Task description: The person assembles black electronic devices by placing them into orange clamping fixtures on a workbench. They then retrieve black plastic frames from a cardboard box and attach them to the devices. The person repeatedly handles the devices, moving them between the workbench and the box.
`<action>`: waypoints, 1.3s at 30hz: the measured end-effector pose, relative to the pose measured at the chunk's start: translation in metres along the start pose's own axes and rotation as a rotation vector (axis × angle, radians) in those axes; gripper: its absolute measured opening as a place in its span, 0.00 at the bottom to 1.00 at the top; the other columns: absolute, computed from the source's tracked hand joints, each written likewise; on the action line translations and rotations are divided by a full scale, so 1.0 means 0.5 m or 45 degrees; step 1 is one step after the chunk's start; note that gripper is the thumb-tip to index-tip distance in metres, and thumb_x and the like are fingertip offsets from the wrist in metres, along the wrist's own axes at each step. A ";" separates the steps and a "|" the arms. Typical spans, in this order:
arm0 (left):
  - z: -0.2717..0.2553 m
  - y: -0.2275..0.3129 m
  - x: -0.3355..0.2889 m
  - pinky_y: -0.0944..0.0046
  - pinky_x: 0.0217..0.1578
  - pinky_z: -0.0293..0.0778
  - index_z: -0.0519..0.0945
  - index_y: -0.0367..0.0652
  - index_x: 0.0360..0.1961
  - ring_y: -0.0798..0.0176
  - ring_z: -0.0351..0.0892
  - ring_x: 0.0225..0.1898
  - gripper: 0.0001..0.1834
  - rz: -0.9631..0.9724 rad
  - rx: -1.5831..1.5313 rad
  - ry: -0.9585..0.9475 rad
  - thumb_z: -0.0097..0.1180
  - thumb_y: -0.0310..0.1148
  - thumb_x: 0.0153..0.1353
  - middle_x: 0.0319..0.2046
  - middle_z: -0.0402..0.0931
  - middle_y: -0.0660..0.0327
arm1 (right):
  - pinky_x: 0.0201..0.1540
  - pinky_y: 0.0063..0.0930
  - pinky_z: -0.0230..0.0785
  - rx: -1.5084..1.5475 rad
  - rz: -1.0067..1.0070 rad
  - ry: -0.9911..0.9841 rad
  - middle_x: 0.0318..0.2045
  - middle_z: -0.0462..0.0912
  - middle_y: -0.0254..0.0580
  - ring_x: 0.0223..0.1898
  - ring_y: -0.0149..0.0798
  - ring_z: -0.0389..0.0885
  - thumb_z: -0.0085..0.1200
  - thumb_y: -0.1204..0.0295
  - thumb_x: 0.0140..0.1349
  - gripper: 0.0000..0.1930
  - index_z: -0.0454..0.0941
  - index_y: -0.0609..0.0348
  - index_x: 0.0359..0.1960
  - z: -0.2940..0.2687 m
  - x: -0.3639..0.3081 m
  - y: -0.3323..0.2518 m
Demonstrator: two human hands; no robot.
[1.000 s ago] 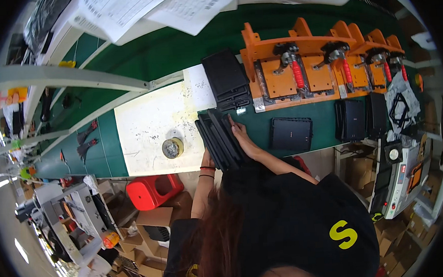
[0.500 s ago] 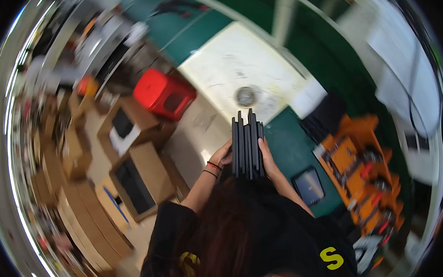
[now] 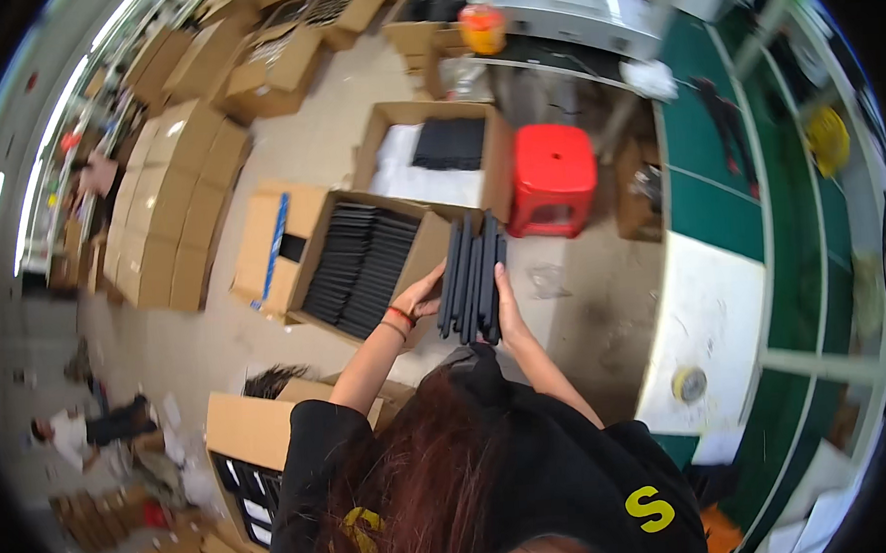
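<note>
Left hand [image 3: 424, 296] and right hand [image 3: 510, 313] clamp black panels [image 3: 472, 280] between them, long edges pointing forward; packed carton [image 3: 423, 247] lies left of grip, left hand nearer.

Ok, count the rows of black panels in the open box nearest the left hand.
2: a left row and a right row, side by side in the open box near the left hand. More may be hidden underneath.
</note>
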State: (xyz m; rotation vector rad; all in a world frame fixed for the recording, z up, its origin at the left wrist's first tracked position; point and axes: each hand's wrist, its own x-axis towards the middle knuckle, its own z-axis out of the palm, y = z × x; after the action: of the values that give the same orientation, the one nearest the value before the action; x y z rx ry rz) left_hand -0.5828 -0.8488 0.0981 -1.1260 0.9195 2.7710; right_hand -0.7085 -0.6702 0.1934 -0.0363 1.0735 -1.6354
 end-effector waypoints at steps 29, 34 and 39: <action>-0.745 0.697 0.913 0.65 0.46 0.75 0.77 0.38 0.49 0.65 0.79 0.43 0.23 -0.148 0.079 0.664 0.52 0.45 0.61 0.43 0.79 0.59 | 0.67 0.34 0.38 -0.316 0.141 0.042 0.62 0.52 0.52 0.65 0.45 0.48 0.30 0.41 0.67 0.40 0.49 0.65 0.66 0.073 1.439 0.172; -0.756 0.708 1.018 0.65 0.46 0.75 0.76 0.37 0.50 0.64 0.78 0.43 0.23 -0.064 0.222 0.698 0.50 0.45 0.62 0.43 0.79 0.58 | 0.69 0.35 0.36 -0.193 -0.029 0.224 0.68 0.46 0.59 0.70 0.53 0.42 0.29 0.44 0.68 0.40 0.43 0.68 0.67 0.070 1.537 0.259; -0.766 0.695 1.073 0.65 0.47 0.74 0.75 0.36 0.51 0.64 0.78 0.43 0.23 0.120 0.485 0.678 0.48 0.44 0.64 0.44 0.79 0.58 | 0.68 0.37 0.41 -0.318 -0.206 0.486 0.66 0.51 0.61 0.68 0.54 0.49 0.30 0.53 0.71 0.33 0.46 0.69 0.66 0.083 1.565 0.241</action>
State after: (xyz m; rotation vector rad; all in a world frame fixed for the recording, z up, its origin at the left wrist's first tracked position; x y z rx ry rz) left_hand -0.8149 -1.4451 -0.2841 -1.8012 1.4936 2.2278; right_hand -0.8890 -1.3080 -0.2417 0.0266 1.5991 -1.6821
